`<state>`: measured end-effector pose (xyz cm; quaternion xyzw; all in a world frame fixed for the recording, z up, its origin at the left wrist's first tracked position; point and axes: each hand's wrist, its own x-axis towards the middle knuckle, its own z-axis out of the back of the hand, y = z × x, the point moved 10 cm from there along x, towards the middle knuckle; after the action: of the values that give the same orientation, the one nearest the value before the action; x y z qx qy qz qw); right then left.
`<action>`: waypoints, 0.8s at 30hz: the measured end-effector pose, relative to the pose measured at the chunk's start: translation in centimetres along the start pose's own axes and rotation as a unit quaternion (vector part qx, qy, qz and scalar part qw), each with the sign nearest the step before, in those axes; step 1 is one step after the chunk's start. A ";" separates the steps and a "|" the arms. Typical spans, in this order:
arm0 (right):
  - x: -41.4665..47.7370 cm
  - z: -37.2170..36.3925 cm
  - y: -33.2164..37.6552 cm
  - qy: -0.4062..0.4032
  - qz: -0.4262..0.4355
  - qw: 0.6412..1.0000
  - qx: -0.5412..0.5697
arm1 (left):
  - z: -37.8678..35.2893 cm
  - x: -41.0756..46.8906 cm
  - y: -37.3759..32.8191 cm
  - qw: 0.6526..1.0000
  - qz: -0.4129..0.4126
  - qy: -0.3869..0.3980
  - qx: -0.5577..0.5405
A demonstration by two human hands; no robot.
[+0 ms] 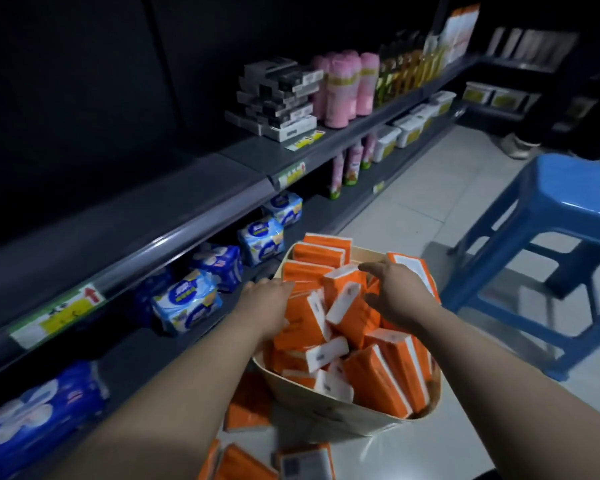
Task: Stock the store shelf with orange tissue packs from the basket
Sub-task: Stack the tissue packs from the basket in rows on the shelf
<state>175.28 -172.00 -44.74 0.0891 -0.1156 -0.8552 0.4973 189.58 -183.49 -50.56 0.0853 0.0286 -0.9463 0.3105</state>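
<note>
A beige basket [329, 415] stands on the floor in front of me, heaped with several orange tissue packs [385, 372] with white ends. My left hand [262, 306] reaches into the basket's left side, its fingers over an orange pack [302, 323]. Above the middle of the heap, my right hand [399, 289] hovers with fingers spread, touching the packs; it holds nothing that I can see. The dark grey shelf [125, 220] runs along the left, its upper board bare near me.
Several orange packs [246, 407] lie on the floor by the basket. Blue tissue packs [187, 299] fill the lower shelf. Black boxes [274, 98] and pink rolls [343, 88] sit further along. A blue plastic stool [555, 216] stands on the right.
</note>
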 end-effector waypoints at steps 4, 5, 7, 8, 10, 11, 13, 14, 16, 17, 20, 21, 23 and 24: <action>0.4 -1.0 -2.0 0.023 -0.027 0.999 0.021 | -2.6 1.8 -1.0 0.998 -0.001 0.042 -0.042; 0.5 -1.3 -2.4 0.027 -0.033 0.999 0.026 | -2.9 2.0 -1.1 0.998 0.000 0.044 -0.046; 0.7 -1.7 -2.9 0.031 -0.040 0.998 0.032 | -3.0 2.1 -1.1 0.998 0.002 0.038 -0.040; 0.7 -2.0 -3.0 0.031 -0.040 0.998 0.034 | -2.9 2.0 -1.0 0.999 0.001 0.033 -0.036; 0.8 -2.4 -3.0 0.034 -0.043 0.998 0.040 | -1.9 1.6 -0.8 0.999 0.001 0.021 -0.036; 0.9 -2.6 -3.0 0.036 -0.044 0.997 0.045 | -1.1 1.2 -0.5 0.999 0.002 0.011 -0.042; 1.0 -3.1 -2.6 0.042 -0.033 0.997 0.047 | 0.8 0.2 0.4 0.997 0.009 -0.017 -0.076; 1.0 -3.5 -2.3 0.048 -0.024 0.998 0.042 | 1.7 -0.5 1.0 0.994 0.014 -0.032 -0.106; 1.2 -4.3 -1.9 0.067 -0.013 0.997 0.024 | 3.2 -1.9 2.4 0.984 0.027 -0.061 -0.167; 1.3 -4.8 -1.7 0.077 -0.007 0.997 0.013 | 3.7 -2.6 3.1 0.979 0.034 -0.072 -0.187; 1.5 -5.9 -1.3 0.103 0.001 0.995 0.005 | 4.4 -4.2 5.0 0.972 0.051 -0.095 -0.210; 1.6 -6.1 -1.1 0.106 0.004 0.994 0.004 | 4.3 -4.6 5.4 0.969 0.056 -0.100 -0.218; 1.9 -6.4 -0.7 0.104 0.016 0.994 -0.014 | 4.1 -5.2 6.2 0.964 0.062 -0.106 -0.237; 2.0 -6.5 -0.6 0.104 0.021 0.994 -0.025 | 4.0 -5.4 6.5 0.961 0.065 -0.108 -0.245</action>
<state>175.57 -174.14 -51.22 0.1626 -0.0439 -0.8334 0.5264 197.19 -185.99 -45.68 -0.0945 0.2197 -0.8917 0.3842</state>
